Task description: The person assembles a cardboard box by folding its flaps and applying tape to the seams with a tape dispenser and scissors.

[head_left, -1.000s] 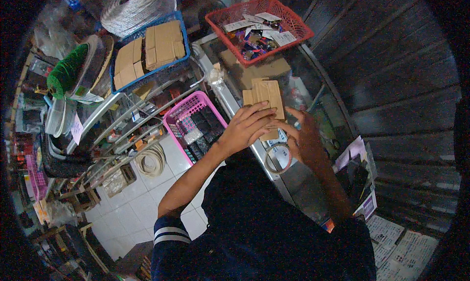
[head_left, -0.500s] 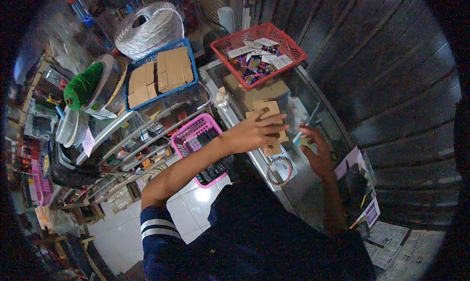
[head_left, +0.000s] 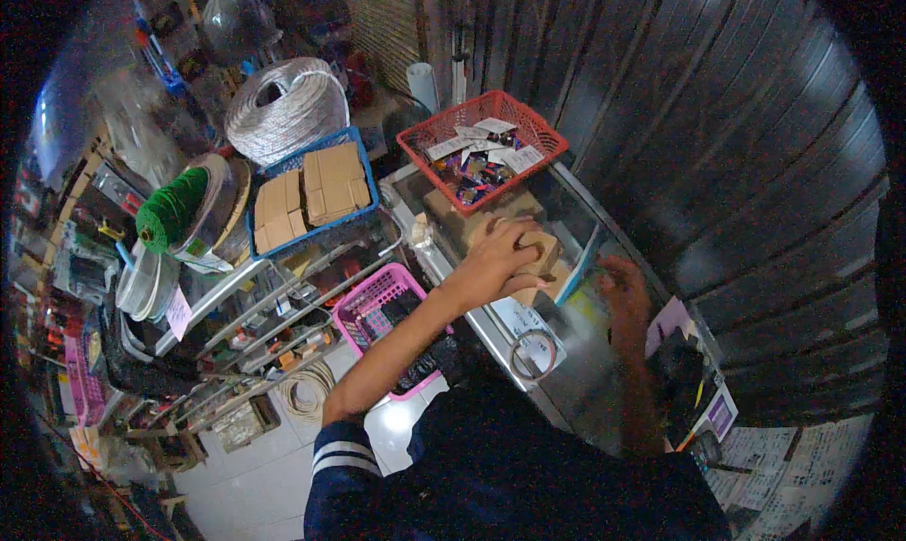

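Note:
My left hand [head_left: 500, 258] reaches over the glass counter with its fingers and thumb wrapped round small brown cardboard boxes [head_left: 542, 247]; the hand hides part of them. Against their right side stands a flat piece with a light blue edge [head_left: 579, 269]. My right hand [head_left: 625, 294] hovers just right of that edge, dim and smeared, so its grip is unclear. A roll of tape or similar ring [head_left: 533, 355] lies on a white and blue sheet [head_left: 520, 320] nearer to me.
A red basket [head_left: 412, 152] with cards and small packets stands on the counter's far end. To the left are a blue basket [head_left: 377, 184] of flat cardboard pieces, a rope coil [head_left: 326, 107] and green twine [head_left: 175, 206]. A pink basket [head_left: 349, 315] sits lower down. Corrugated metal [head_left: 727, 164] rises at right.
My left hand has gone from spread fingers above the cardboard to closing round it. The blue-edged piece now stands closer against the boxes. The view has shifted somewhat.

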Demonstrator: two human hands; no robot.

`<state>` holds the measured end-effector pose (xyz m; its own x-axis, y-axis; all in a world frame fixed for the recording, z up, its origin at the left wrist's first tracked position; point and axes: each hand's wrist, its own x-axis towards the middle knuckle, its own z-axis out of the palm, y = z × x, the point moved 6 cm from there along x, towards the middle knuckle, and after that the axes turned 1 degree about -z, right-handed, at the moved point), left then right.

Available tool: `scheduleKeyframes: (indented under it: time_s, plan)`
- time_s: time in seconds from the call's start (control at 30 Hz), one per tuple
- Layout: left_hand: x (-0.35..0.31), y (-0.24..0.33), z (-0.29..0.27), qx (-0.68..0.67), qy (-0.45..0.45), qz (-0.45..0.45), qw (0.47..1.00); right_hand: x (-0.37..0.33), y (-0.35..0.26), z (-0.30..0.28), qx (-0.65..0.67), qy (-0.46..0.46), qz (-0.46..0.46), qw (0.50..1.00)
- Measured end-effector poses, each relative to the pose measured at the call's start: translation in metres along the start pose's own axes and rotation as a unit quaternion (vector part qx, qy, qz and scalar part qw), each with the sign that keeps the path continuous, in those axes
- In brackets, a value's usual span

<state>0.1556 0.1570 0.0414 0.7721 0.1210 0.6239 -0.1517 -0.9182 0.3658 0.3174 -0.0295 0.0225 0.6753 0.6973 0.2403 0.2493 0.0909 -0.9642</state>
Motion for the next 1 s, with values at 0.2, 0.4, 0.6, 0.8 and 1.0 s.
scheduleKeyframes:
  time_s: [0.2, 0.4, 0.6, 0.8, 1.0]
  plan:
    - [0.016, 0.064, -0.083, -0.039, 0.112, -0.002, 0.993, -0.025, 0.076, 0.008, -0.104, -0.091, 0.105, 0.985]
    - [0.013, 0.127, -0.117, -0.102, 0.18, 0.035, 0.978, -0.008, 0.008, 0.09, 0.032, -0.184, 0.049, 0.981]
    - [0.003, 0.161, -0.141, -0.003, 0.199, 0.012, 0.98, -0.025, -0.028, 0.116, 0.086, -0.256, 0.039, 0.962]
    - [-0.009, 0.164, -0.148, 0.009, 0.235, -0.012, 0.972, -0.047, -0.052, 0.13, 0.116, -0.317, 0.034, 0.941]
    - [-0.015, 0.157, -0.146, 0.038, 0.234, -0.036, 0.971, -0.056, -0.065, 0.135, 0.128, -0.352, 0.027, 0.927]
